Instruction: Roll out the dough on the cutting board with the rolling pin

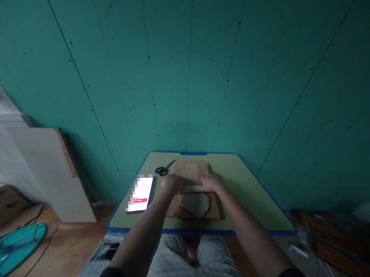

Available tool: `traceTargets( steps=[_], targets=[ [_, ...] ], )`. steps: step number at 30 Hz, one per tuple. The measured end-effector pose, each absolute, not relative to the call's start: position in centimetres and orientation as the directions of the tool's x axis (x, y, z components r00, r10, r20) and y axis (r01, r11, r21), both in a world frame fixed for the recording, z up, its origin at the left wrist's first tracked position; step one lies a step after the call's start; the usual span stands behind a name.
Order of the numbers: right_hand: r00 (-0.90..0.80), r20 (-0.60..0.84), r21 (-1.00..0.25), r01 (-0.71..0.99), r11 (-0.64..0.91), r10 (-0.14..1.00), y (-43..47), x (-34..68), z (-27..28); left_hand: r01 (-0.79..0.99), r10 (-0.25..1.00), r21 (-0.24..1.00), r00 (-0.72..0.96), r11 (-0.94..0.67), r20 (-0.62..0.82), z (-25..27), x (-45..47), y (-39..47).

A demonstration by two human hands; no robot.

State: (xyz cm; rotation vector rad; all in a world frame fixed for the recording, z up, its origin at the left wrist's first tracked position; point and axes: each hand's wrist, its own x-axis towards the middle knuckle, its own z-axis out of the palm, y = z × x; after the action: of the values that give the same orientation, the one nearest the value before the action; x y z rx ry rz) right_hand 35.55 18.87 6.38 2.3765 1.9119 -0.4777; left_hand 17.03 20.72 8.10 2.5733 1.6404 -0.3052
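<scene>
A pale rolling pin (pixel 195 188) lies crosswise over a wooden board (pixel 172 212). My left hand (pixel 172 182) is closed on its left end, and my right hand (pixel 212 181) grips the right end. Just below the pin, a flat, whitish sheet of dough (pixel 194 204) spreads over the board toward me. Beyond the pin, the wooden surface (pixel 191 170) carries a paler patch; I cannot tell whether it is the same board. The fingertips are partly hidden behind the hands.
Black-handled scissors (pixel 162 171) rest left of the board. A tablet (pixel 141 194) with a lit screen lies near the left edge of the small blue-edged table (pixel 258 208). A green wall (pixel 185 73) stands behind. A pale panel (pixel 51 169) leans at left.
</scene>
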Motion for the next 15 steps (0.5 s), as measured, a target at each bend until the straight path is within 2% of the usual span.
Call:
traceTargets(
  steps=[10, 15],
  targets=[
    [0.167, -0.200, -0.182, 0.962, -0.204, 0.965, 16.5, 35.3, 6.4, 0.908, 0.899, -0.037, 0.406, -0.417, -0.162, 8.6, 16.6, 17.2],
    [0.131, -0.106, -0.199, 0.968, -0.150, 0.986, 14.7, 34.9, 6.6, 0.911, 0.910, 0.017, 0.411, -0.411, -0.046, 8.6, 16.2, 15.6]
  ],
)
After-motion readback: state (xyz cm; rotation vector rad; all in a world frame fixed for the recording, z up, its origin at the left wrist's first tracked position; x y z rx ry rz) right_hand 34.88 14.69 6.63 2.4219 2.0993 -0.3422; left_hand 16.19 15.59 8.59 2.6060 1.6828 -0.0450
